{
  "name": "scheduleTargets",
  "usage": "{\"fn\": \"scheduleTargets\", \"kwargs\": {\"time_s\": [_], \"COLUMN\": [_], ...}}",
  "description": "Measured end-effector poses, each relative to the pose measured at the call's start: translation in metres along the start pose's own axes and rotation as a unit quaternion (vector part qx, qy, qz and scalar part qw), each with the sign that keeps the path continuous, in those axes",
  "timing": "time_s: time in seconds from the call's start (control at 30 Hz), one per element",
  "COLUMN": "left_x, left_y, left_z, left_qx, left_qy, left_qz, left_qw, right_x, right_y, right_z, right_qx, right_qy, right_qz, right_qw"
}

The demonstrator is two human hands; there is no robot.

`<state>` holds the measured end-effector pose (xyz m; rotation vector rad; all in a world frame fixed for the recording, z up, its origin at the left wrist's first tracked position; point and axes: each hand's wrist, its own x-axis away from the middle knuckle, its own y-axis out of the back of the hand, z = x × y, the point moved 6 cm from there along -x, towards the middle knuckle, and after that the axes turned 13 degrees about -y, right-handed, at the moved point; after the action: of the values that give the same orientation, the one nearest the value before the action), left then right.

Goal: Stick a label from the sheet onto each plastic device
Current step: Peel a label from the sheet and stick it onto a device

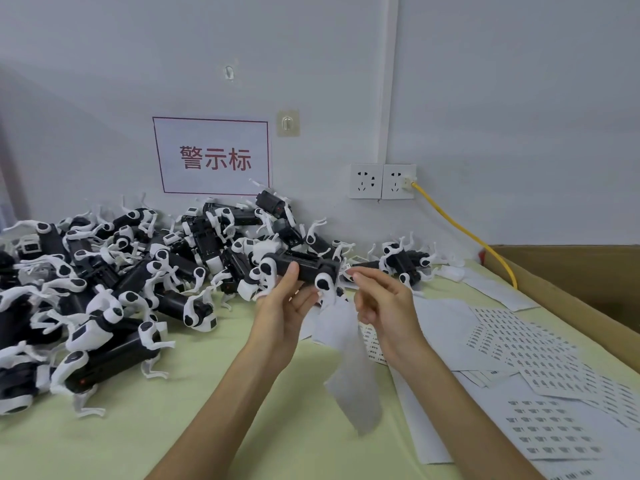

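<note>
My left hand point(289, 303) grips a black-and-white plastic device point(304, 268) shaped like a small robot dog, held above the table. A white backing sheet point(349, 362) hangs down below it, blurred; which fingers hold it I cannot tell. My right hand point(379, 299) is just right of the device and pinches a small white label point(346, 268) between thumb and forefinger, close to the device's right end. Sheets of printed labels point(530, 344) lie on the table to the right.
A big pile of the same devices point(114, 271) covers the left and back of the green table point(214, 410). One more device point(405, 259) lies at the back right. A cardboard box point(588, 282) stands at the right edge; a yellow cable point(464, 230) runs from a wall socket point(398, 181).
</note>
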<state>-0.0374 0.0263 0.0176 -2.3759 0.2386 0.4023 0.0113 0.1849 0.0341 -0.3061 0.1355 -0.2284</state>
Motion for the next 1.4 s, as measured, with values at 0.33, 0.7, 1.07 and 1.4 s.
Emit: {"fn": "scheduleTargets", "kwargs": {"time_s": [0.33,0.7,1.07,1.4], "left_x": [0.004,0.009,0.009,0.01], "left_y": [-0.003,-0.009,-0.004,-0.001], "left_z": [0.006,0.013,0.013,0.013], "left_qx": [0.058,0.061,0.041,0.026], "left_qy": [0.021,0.052,0.043,0.043], "left_qz": [-0.012,0.009,-0.031,-0.067], "left_qw": [0.998,0.997,0.998,0.997], "right_x": [0.015,0.016,0.017,0.019], "right_y": [-0.04,-0.044,-0.046,-0.049], "right_z": [-0.021,-0.03,-0.034,-0.038], "right_qx": [-0.033,-0.044,-0.068,-0.125], "right_qy": [-0.118,-0.146,-0.158,-0.181], "right_qz": [0.204,0.215,0.218,0.213], "right_qw": [0.971,0.965,0.961,0.952]}}
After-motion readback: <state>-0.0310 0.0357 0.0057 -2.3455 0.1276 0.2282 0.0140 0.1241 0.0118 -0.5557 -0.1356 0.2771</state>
